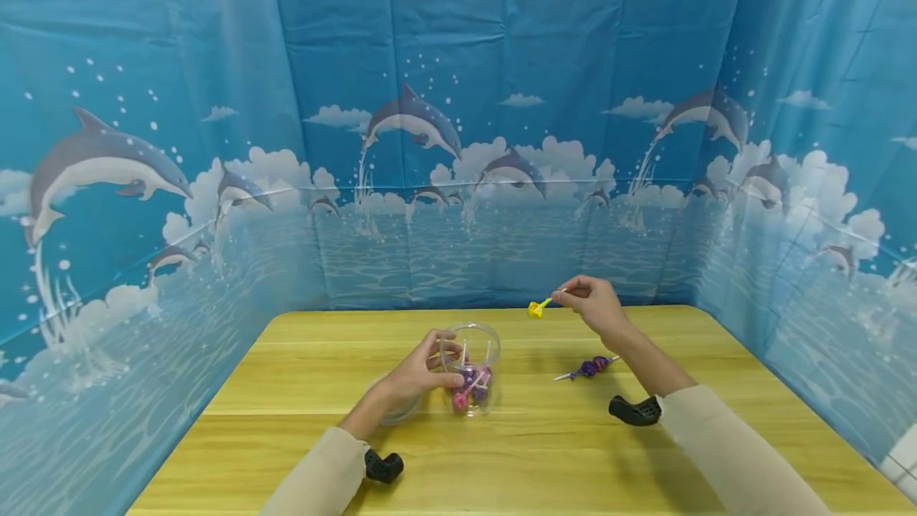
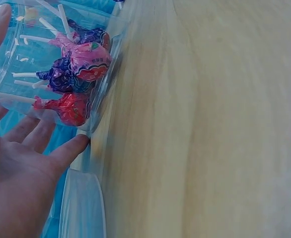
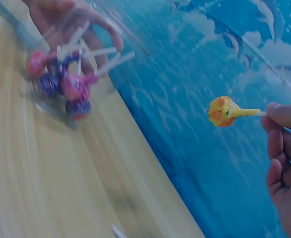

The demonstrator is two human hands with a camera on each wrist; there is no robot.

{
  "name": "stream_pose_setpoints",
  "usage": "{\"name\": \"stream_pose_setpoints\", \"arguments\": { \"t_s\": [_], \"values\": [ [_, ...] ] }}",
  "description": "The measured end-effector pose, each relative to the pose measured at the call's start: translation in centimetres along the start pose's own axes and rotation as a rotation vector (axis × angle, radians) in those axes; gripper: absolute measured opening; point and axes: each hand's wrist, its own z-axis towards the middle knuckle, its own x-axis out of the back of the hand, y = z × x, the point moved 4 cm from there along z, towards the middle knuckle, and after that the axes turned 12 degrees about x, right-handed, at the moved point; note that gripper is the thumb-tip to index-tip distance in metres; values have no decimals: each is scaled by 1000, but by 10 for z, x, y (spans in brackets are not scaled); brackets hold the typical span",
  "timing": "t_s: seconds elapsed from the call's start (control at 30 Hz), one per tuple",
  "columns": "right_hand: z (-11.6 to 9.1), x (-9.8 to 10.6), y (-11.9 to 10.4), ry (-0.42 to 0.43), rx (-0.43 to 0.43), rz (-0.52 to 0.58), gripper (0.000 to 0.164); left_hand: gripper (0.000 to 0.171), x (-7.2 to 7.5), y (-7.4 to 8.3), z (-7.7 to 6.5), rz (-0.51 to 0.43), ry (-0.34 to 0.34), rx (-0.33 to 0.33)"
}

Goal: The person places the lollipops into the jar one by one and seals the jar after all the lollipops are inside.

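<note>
Yellow lollipop projects leftward from the right hand, pinched by its stick, while the left hand grips the clear jar, best held steady.

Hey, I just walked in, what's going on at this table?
A person's right hand pinches a yellow lollipop by its stick, held up outside the jar. The left hand holds that clear jar, with pink, red and purple lollipops inside. More purple-wrapped lollipops lie on the table.

Yellow lollipop, pink and purple lollipops, dolphin-patterned blue curtain
</note>
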Motion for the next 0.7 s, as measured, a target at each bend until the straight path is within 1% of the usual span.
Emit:
{"name": "stream_pose_setpoints", "arguments": {
  "t_s": [0.27, 0.47, 0.7],
  "values": [
    [3, -24, -23, -18, 62, 75, 22, 71, 1, 0, -1, -6, 13, 6],
    [-1, -44, -38, -71, 105, 126, 22, 70, 0, -3, -1, -4, 7, 14],
    [-2, -61, -46, -107, 129, 175, 20, 70, 1, -2, 1, 4, 8, 2]
  ]
}}
